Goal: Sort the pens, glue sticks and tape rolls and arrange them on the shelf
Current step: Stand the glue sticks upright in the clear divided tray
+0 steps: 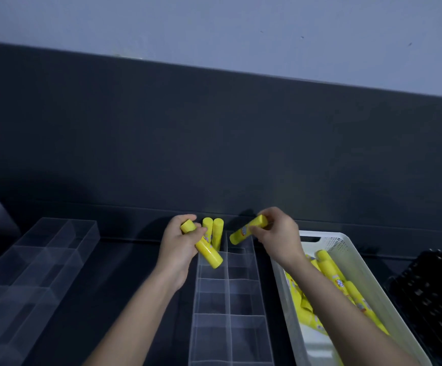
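At eight o'clock in the view a clear divided box (56,249) sits on the dark shelf (125,262), its compartments holding nothing that shows. Just right of it, near six o'clock, the left hand (179,247) curls its fingers and thumb round a yellow glue stick (210,253), which slants with its lower end toward five o'clock, over the far left corner of a clear divided tray (229,294). Two more glue sticks (212,229) stand upright side by side in that tray's far left compartment, at the hand's three o'clock and touching each other. At their three o'clock the right hand (278,233) pinches a second yellow stick (243,232) between thumb and fingertips; it tilts with its free end toward eight o'clock, above the tray's far right compartment. At four o'clock in the view a white perforated basket (367,281) lies beside the tray, with a heap of loose yellow glue sticks (329,268) inside, partly hidden by the right forearm. A black basket (431,291) stands at the white one's three o'clock.
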Action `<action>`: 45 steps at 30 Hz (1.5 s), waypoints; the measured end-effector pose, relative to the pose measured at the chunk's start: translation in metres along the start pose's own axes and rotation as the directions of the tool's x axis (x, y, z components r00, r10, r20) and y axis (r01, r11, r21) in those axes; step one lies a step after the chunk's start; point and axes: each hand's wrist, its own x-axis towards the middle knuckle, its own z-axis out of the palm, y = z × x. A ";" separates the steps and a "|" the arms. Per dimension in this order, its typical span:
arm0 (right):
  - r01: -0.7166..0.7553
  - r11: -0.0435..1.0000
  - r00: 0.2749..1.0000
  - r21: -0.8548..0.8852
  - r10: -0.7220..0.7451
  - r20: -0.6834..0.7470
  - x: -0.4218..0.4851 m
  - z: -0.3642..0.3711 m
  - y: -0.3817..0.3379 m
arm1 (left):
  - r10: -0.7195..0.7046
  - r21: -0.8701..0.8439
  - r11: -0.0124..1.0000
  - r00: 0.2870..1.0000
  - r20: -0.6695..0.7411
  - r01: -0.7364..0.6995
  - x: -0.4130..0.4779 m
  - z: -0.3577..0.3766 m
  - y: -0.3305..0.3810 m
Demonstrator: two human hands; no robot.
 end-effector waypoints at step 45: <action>0.047 0.991 0.998 -0.126 -0.043 0.038 0.015 0.020 0.022 | 0.060 0.740 0.658 0.990 0.132 -0.138 -0.020 -0.024 -0.095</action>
